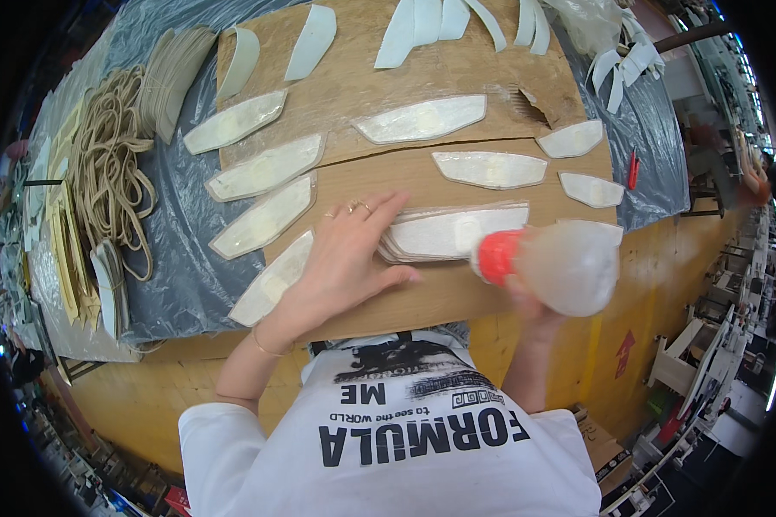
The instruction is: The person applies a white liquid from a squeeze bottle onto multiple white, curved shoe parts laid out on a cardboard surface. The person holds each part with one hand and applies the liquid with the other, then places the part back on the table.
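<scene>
My right hand (536,308) is wrapped round a translucent squeeze bottle (573,269) with a red cap (497,257), somewhat blurred. Tilted sideways, the bottle has its cap over the right part of a stack of pale, brown-edged curved pieces (435,233). A whitish round patch shows on the top piece near the cap. At the stack's left end lies my left hand (341,254), fingers stretched out and thumb apart, palm down. Close beside that hand are single flat pieces of similar shape, one (272,277) partly under the wrist and another (265,217) farther left.
Brown cardboard (379,185) covers the table, with a torn hole at the far right. White curved strips (422,26) lie along the far edge. Coiled beige cord (112,155) and stacked strips (171,77) sit at left on dark plastic sheeting (181,293). A red pen (634,170) lies at right.
</scene>
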Demonstrator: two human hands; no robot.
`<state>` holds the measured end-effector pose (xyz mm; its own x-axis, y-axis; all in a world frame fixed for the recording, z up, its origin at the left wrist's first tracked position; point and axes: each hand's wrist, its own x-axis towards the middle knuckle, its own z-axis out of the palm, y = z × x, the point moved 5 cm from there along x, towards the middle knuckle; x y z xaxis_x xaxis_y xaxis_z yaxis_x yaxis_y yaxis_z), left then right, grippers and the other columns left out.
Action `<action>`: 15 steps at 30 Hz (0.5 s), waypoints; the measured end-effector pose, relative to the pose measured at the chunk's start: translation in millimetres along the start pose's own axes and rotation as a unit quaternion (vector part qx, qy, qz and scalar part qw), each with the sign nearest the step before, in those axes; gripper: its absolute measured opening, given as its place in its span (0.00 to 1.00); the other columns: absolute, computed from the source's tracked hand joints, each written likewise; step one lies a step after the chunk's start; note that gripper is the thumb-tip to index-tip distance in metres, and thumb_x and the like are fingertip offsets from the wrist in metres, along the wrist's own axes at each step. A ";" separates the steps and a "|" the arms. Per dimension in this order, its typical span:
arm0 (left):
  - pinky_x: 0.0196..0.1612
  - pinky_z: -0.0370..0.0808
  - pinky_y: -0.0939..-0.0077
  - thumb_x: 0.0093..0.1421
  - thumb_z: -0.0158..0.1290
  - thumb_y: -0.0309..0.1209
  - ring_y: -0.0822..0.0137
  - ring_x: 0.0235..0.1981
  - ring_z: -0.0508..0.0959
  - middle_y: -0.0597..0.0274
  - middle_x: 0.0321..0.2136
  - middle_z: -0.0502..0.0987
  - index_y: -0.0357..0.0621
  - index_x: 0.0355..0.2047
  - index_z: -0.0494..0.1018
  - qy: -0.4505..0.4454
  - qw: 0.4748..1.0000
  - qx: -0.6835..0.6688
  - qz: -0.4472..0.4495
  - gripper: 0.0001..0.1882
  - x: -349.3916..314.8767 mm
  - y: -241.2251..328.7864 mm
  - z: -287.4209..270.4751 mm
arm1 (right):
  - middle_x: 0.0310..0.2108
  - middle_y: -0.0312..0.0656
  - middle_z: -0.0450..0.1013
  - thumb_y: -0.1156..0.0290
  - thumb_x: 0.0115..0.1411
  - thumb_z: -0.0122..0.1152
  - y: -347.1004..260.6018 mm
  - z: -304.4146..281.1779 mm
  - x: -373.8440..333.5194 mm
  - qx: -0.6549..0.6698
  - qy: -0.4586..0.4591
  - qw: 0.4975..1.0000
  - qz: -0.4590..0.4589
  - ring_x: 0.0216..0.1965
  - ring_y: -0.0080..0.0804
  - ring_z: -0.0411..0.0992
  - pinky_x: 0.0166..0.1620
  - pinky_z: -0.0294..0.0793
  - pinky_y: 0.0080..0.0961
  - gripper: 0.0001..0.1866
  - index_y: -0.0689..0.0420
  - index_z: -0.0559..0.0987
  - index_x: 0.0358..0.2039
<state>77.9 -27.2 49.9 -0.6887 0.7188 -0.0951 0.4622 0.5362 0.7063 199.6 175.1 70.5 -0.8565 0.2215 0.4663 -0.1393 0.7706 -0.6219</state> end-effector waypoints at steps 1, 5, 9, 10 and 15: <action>0.63 0.62 0.59 0.45 0.71 0.42 0.50 0.59 0.70 0.48 0.59 0.69 0.43 0.62 0.65 0.002 0.999 -0.041 -0.011 0.45 -1.9 -5.1 4.1 | 0.47 0.50 0.74 0.67 0.43 0.77 -9.9 14.5 0.0 -0.062 -0.033 0.997 -0.043 0.46 0.43 0.76 0.52 0.76 0.37 0.40 0.61 0.68 0.57; 0.61 0.66 0.62 0.50 0.67 0.33 0.52 0.57 0.72 0.48 0.55 0.73 0.43 0.59 0.69 0.053 0.993 -0.099 0.031 0.36 -0.4 -7.4 18.1 | 0.44 0.49 0.74 0.67 0.45 0.76 -18.1 47.3 -5.1 0.114 0.007 0.993 0.010 0.43 0.43 0.76 0.48 0.77 0.34 0.38 0.60 0.69 0.56; 0.58 0.70 0.64 0.55 0.63 0.28 0.51 0.55 0.73 0.49 0.55 0.73 0.42 0.57 0.70 0.082 0.974 -0.210 0.005 0.29 -6.3 -18.3 5.3 | 0.43 0.47 0.74 0.68 0.45 0.77 -24.1 58.1 -9.9 -0.091 -0.029 0.995 -0.021 0.43 0.39 0.76 0.47 0.77 0.31 0.38 0.61 0.69 0.55; 0.57 0.70 0.65 0.56 0.62 0.28 0.50 0.55 0.73 0.49 0.54 0.73 0.41 0.56 0.71 0.092 0.970 -0.226 0.002 0.27 -9.4 -20.9 -0.1 | 0.43 0.46 0.75 0.69 0.44 0.77 -22.7 56.3 -10.0 -0.100 -0.027 0.995 0.005 0.43 0.38 0.76 0.47 0.77 0.31 0.38 0.61 0.69 0.55; 0.53 0.73 0.69 0.55 0.61 0.23 0.58 0.50 0.78 0.51 0.49 0.77 0.38 0.45 0.78 0.109 0.968 -0.225 -0.031 0.15 -14.3 -33.1 -4.0 | 0.43 0.42 0.75 0.73 0.40 0.80 -13.5 48.7 -3.6 0.230 0.050 0.953 0.189 0.44 0.36 0.75 0.50 0.75 0.30 0.38 0.62 0.71 0.53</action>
<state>70.2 -57.0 30.7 -0.8320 0.5539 -0.0317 0.1590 0.2929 0.9428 180.4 134.8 46.6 -0.8406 0.5045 0.1972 -0.0531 0.2856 -0.9569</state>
